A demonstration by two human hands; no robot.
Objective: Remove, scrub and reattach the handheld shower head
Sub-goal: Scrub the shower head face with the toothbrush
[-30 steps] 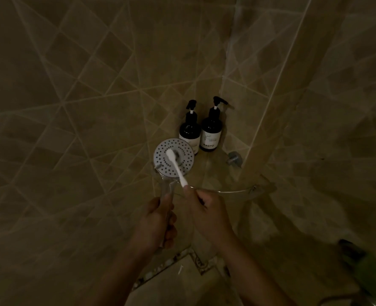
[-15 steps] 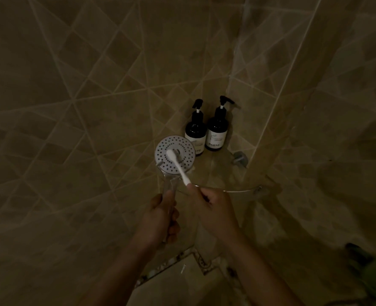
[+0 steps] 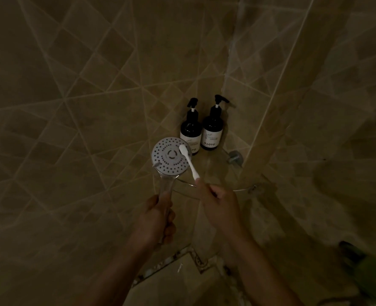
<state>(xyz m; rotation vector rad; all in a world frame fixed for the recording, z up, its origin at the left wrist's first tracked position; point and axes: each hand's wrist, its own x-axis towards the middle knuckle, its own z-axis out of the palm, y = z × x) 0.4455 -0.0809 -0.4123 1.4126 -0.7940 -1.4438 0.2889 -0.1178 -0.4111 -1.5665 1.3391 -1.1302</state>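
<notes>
Handheld shower head is held up in a dim, tiled shower corner, its perforated face turned toward the camera so that the nozzle holes can be reached. Its handle is gripped from below by the left hand, fingers wrapped round it, apparently so that the face is steadied against the pressure of scrubbing. A white toothbrush is laid with its bristle end against the right part of the face, near the rim. Its handle is clenched in the right hand. The scrubbing step is judged to be under way, with reattachment not yet done. Just behind the head, two dark pump bottles are seen side by side on a glass corner shelf. A metal bracket is fixed to the wall farther right.
</notes>
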